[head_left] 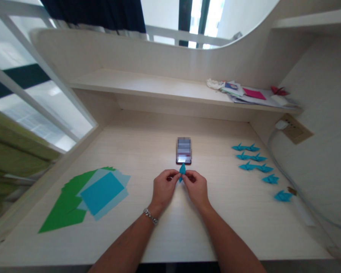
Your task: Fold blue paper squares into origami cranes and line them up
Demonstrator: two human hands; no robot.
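Between my two hands, just in front of the phone, is a small piece of folded blue paper (182,169), narrow and pointed at the top. My left hand (165,186) pinches its left side between thumb and fingers. On the opposite side, my right hand (197,185) pinches it the same way. The fingertips cover part of the folds. A phone (183,150) with a lit, blurred screen lies flat right behind the paper. Several folded blue paper cranes (247,166) stand in rows at the right of the desk.
Blue paper sheets (102,192) overlap green sheets (71,197) at the left of the desk (147,227). A shelf (159,84) runs along the back, with papers (254,93) at its right end. A cable (284,172) leads from the wall socket (297,130) down the right edge.
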